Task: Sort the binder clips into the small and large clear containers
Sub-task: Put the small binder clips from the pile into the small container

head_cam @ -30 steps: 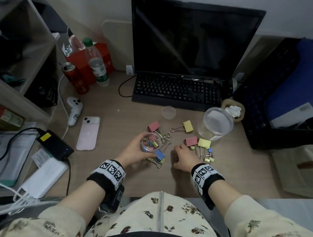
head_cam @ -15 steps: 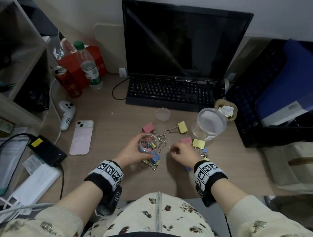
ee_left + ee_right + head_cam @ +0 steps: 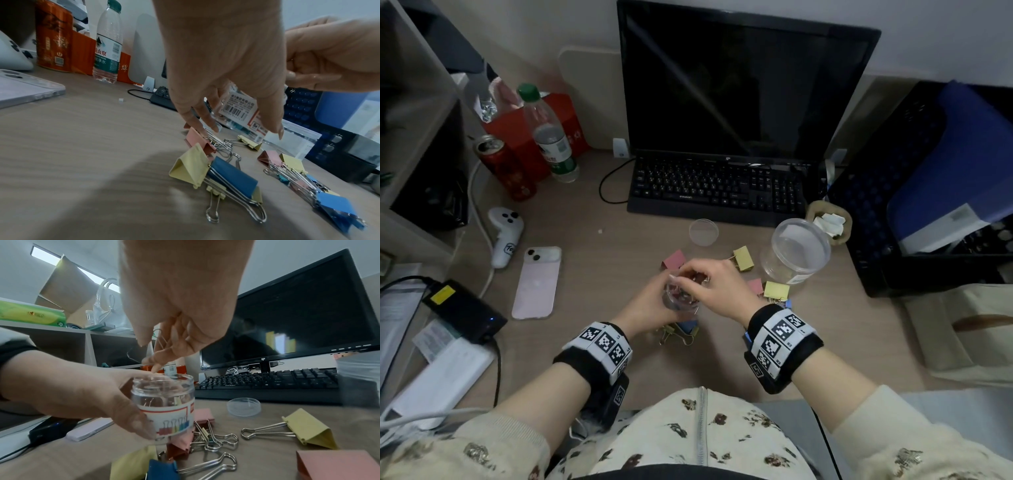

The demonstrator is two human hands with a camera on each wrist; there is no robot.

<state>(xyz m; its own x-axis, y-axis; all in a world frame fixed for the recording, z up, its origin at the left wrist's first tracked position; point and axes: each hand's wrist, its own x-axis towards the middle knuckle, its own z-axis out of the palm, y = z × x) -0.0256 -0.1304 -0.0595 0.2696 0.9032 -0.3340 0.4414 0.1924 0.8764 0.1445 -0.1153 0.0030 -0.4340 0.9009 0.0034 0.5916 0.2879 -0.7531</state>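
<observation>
Left of my right hand (image 3: 164, 344), my left hand (image 3: 86, 394) wraps its fingers around the small clear container (image 3: 164, 400), lifted off the desk (image 3: 592, 267). I judge this the drop-in step: my right hand hangs over the jar's mouth, fingers pinching a small clip by its wire handles (image 3: 161, 339). Next I must release cleanly inside. Right of that hand sits the large clear container (image 3: 796, 251), with big binder clips (image 3: 776, 290) loose nearby.

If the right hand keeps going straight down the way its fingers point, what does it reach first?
Most likely the open mouth of the small jar, held by the left hand. The right hand hovers above it, fingertips near the rim; whether they touch is unclear.
</observation>
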